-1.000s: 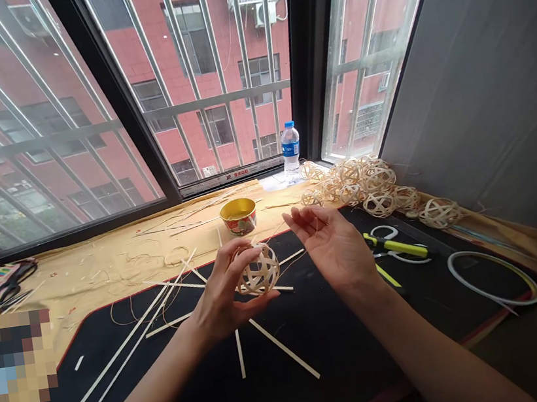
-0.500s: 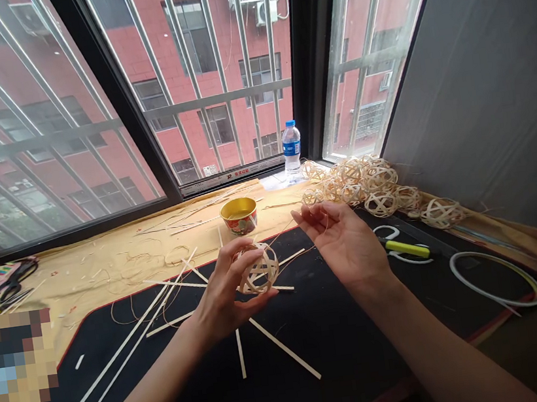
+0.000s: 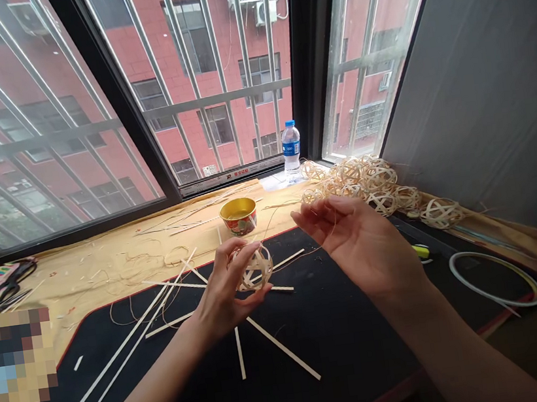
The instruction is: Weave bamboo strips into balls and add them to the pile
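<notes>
My left hand (image 3: 218,290) is closed round a small openwork ball (image 3: 258,269) woven from pale flat strips, its thumb under it and fingers over the top. A thin tan strand (image 3: 272,212) loops from the ball towards my right hand (image 3: 363,244). That hand is raised to the right of the ball, palm turned inwards, with fingers curled on the strand; the exact pinch is hard to make out. Under the ball, several flat pale strips (image 3: 284,347) lie crossed on the black mat (image 3: 359,360).
Behind the ball stands a gold-lined tin bowl (image 3: 238,210). A water bottle (image 3: 291,148) is by the window. Woven balls (image 3: 364,175) are heaped at back right, near a coiled white strip (image 3: 496,276) and a yellow-handled tool (image 3: 422,251). Scissors (image 3: 10,288) lie far left.
My right hand has moved a little to the right and nearer, now covering most of the yellow-handled tool. The ball has shifted slightly left, and the strand bows upwards more.
</notes>
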Demonstrator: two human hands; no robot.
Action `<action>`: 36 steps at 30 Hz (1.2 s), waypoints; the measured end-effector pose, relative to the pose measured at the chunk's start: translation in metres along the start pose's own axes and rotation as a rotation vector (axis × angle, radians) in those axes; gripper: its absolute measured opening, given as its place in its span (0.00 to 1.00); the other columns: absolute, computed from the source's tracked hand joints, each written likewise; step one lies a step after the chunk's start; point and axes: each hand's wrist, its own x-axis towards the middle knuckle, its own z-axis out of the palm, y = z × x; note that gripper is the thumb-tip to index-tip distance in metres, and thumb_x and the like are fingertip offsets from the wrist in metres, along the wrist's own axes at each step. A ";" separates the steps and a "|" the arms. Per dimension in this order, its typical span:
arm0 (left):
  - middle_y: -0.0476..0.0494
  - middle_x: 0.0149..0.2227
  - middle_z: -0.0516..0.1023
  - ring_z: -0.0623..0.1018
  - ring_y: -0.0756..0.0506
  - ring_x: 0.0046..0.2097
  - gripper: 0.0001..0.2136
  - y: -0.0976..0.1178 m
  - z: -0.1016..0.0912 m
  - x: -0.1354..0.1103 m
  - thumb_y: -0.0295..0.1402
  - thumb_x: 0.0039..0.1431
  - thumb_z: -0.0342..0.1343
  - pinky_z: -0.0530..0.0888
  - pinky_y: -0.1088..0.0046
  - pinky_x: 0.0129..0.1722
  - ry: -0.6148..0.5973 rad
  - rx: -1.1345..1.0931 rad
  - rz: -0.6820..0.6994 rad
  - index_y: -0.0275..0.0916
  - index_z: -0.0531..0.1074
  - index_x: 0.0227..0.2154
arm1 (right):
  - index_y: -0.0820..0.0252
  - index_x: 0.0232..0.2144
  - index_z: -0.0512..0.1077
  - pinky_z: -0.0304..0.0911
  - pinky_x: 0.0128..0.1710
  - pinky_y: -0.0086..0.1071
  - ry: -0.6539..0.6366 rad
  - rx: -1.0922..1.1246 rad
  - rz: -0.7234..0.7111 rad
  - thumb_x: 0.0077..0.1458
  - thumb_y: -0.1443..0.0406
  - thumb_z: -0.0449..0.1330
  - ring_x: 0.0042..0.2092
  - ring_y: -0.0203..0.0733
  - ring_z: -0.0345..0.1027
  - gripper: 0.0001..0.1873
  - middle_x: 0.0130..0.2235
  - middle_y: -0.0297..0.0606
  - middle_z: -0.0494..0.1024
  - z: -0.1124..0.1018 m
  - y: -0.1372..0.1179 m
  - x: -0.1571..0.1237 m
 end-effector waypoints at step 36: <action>0.37 0.52 0.65 0.68 0.39 0.55 0.24 -0.008 0.009 -0.005 0.27 0.55 0.60 0.71 0.57 0.52 -0.043 0.067 -0.038 0.45 0.62 0.54 | 0.60 0.32 0.73 0.56 0.25 0.29 -0.572 -1.794 -0.937 0.57 0.71 0.54 0.29 0.35 0.59 0.07 0.30 0.36 0.62 -0.013 -0.060 -0.036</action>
